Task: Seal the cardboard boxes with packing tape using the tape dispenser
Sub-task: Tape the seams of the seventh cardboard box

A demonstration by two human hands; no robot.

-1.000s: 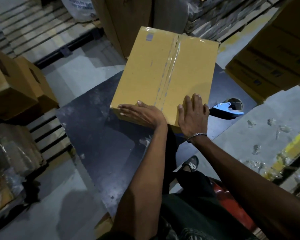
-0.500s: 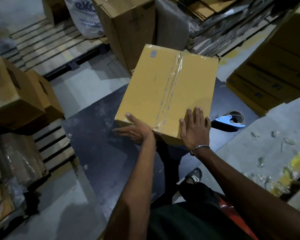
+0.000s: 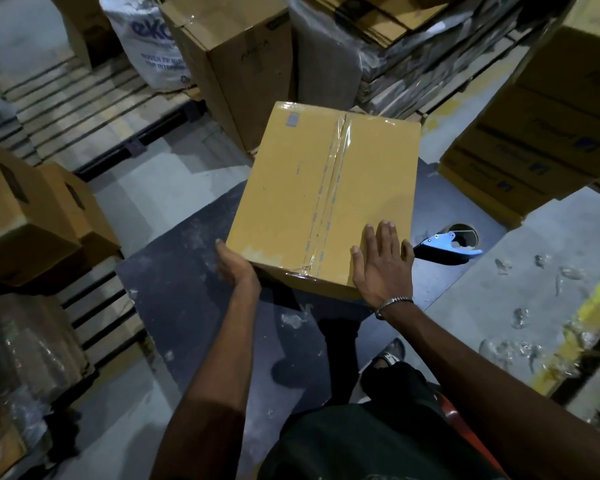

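Surface: dark mat [image 3: 187,289] on a warehouse floor.
Box: one cardboard box [image 3: 291,202], centre, seam taped.
Left hand [image 3: 238,271]: at 7 o'clock corner, fingers hidden; grip unclear.
Right hand [image 3: 383,268]: flat, fingers straight, at 5 o'clock.
Dispenser: one tape dispenser [image 3: 447,245], 3 o'clock, partly hidden.

Head-worn wide-angle view, steeply down, close over the box [image 3: 326,199]
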